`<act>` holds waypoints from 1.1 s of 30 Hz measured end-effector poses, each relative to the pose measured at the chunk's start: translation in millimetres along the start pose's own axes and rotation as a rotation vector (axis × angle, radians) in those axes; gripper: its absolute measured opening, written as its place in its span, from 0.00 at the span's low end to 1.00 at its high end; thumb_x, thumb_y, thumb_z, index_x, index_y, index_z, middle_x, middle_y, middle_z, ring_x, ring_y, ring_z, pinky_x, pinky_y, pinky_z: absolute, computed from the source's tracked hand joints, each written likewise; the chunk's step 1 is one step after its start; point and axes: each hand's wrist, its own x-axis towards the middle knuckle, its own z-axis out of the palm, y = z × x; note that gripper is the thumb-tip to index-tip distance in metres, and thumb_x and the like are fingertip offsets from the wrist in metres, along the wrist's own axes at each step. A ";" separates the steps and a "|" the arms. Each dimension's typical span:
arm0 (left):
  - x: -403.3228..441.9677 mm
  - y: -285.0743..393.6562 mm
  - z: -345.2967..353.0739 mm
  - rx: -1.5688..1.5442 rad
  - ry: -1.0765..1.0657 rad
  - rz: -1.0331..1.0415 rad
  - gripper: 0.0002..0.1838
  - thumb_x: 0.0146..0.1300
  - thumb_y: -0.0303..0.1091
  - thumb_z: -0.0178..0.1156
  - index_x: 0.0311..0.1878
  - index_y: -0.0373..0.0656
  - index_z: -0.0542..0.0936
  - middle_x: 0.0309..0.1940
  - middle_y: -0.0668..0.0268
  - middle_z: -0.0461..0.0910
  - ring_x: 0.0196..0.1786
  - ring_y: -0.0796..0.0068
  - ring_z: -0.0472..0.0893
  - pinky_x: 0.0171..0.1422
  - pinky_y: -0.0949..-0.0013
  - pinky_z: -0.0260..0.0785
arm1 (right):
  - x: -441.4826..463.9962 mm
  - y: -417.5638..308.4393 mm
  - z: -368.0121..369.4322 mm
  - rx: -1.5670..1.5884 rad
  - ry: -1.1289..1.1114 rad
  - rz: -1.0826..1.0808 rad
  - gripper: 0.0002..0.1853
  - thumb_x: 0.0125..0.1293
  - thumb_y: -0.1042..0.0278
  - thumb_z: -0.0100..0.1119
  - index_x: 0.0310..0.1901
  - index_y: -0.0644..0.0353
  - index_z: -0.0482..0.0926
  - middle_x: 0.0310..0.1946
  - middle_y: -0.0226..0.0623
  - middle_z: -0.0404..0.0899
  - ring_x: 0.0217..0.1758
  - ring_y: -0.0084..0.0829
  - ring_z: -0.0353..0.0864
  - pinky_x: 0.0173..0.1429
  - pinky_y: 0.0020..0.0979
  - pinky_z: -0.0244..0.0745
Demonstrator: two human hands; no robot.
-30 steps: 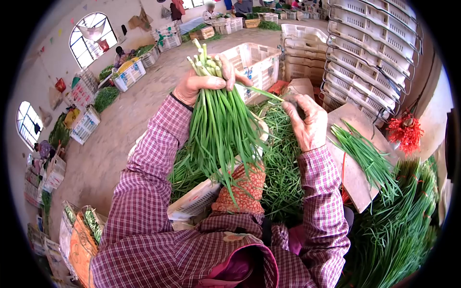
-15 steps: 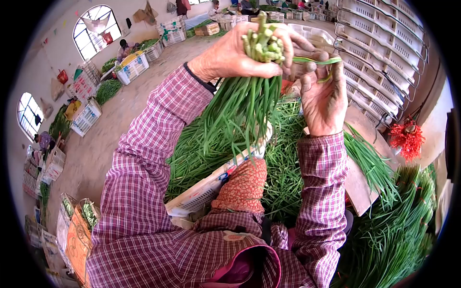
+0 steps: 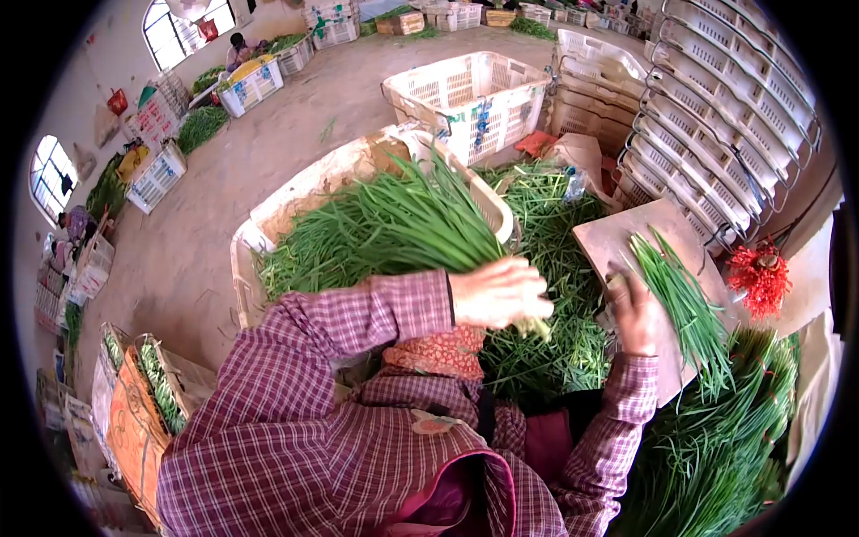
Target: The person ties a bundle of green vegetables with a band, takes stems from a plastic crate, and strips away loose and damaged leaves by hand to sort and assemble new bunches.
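My left hand [image 3: 501, 294] is closed around a bunch of garlic chives [image 3: 438, 228], their pale cut ends poking out below the fingers and the green leaves fanning up and left over a white crate [image 3: 495, 201]. More loose greens lie in that crate. To the right, my right hand [image 3: 637, 313] hovers at the left edge of a board [image 3: 617, 234], its fingers loosely bent and somewhat apart, slightly blurred. Close beside it, a smaller bundle of chives [image 3: 684, 309] rests on the board.
Cut leaves [image 3: 546, 358] cover the ground between my hands. Tied chive bundles [image 3: 725, 447] are heaped at lower right, below red ties [image 3: 758, 279]. Stacked crates [image 3: 707, 134] rise at right; another white crate [image 3: 470, 94] stands ahead. People work farther back.
Both hands have come down from in front of my face. The left bunch has turned from leaves down to leaves up over the crate. The yellowed leaf in my right hand no longer shows.
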 end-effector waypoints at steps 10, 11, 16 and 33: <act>-76.1 135.4 196.4 -0.285 -0.147 -0.063 0.07 0.56 0.38 0.53 0.35 0.49 0.74 0.30 0.69 0.71 0.42 0.71 0.72 0.51 0.63 0.61 | -89.9 32.0 79.2 0.124 -0.218 0.014 0.13 0.64 0.68 0.58 0.47 0.67 0.77 0.34 0.44 0.82 0.36 0.34 0.84 0.42 0.30 0.77; -85.8 138.2 216.1 -0.361 -0.069 -0.026 0.07 0.55 0.38 0.54 0.33 0.48 0.74 0.27 0.70 0.71 0.39 0.72 0.72 0.49 0.64 0.62 | -85.5 22.3 79.9 0.115 -0.238 0.045 0.11 0.64 0.70 0.58 0.45 0.67 0.78 0.33 0.43 0.82 0.33 0.32 0.83 0.40 0.29 0.77; -59.7 133.3 134.4 -0.147 -0.376 -0.020 0.07 0.55 0.37 0.56 0.32 0.45 0.77 0.33 0.68 0.74 0.43 0.70 0.74 0.50 0.63 0.63 | -68.7 -1.0 112.7 0.152 -0.255 -0.068 0.04 0.60 0.76 0.59 0.36 0.64 0.79 0.29 0.40 0.82 0.29 0.30 0.82 0.35 0.28 0.76; -63.0 128.6 119.6 -1.138 -0.242 -0.478 0.17 0.66 0.34 0.50 0.54 0.37 0.71 0.58 0.58 0.69 0.60 0.66 0.68 0.67 0.63 0.61 | -107.2 7.7 165.6 0.649 -0.326 0.275 0.03 0.68 0.72 0.54 0.35 0.59 0.72 0.22 0.28 0.74 0.22 0.17 0.73 0.24 0.21 0.69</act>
